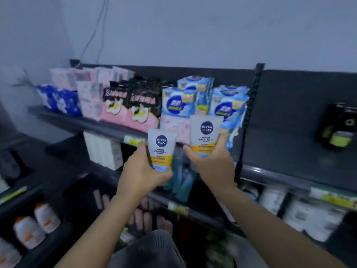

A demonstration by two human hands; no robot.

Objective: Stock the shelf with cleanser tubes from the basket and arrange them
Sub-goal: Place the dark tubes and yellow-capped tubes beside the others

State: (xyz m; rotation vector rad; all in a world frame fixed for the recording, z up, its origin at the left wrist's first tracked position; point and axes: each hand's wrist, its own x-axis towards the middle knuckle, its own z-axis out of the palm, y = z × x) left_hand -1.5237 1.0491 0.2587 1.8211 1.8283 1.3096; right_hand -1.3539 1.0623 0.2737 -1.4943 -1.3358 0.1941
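Two cleanser tubes: one in each hand, both upright with the flat crimped end up, held apart in the air in front of the shelves.
Left hand (143, 171): curled round the lower part of the left tube (161, 149), thumb along its left edge, fingers wrapped under the bottom.
Right hand (212, 165): clamped on the bottom of the right tube (205, 135), thumb on the left edge, fingers up the right side.
Left tube: white, with a dark blue round badge and a yellow band; it sits lower than the other one, its top level with the front edge of the top shelf (77, 122).
Right tube: same print, held up in front of the packs at the right end of the top shelf.
Top shelf: a row of soft packs, namely dark blue packs (58, 99) at the far left, then pale pink packs (90, 93), black-and-pink packs (143, 111), and light blue packs (229, 105) at the right end.
Middle shelf: white boxes (104, 151) on the left; teal tubes (181, 182) just behind the hands, blurred.
Lower left: white bottles (38, 223) with orange caps.
Right bay: a dark object (340, 128) with a green patch hangs on the back panel; I cannot tell what it is.
Wall: a cable (92, 35) hangs down behind the shelving.
Bottom edge: grey cloth (150, 250) between the forearms.
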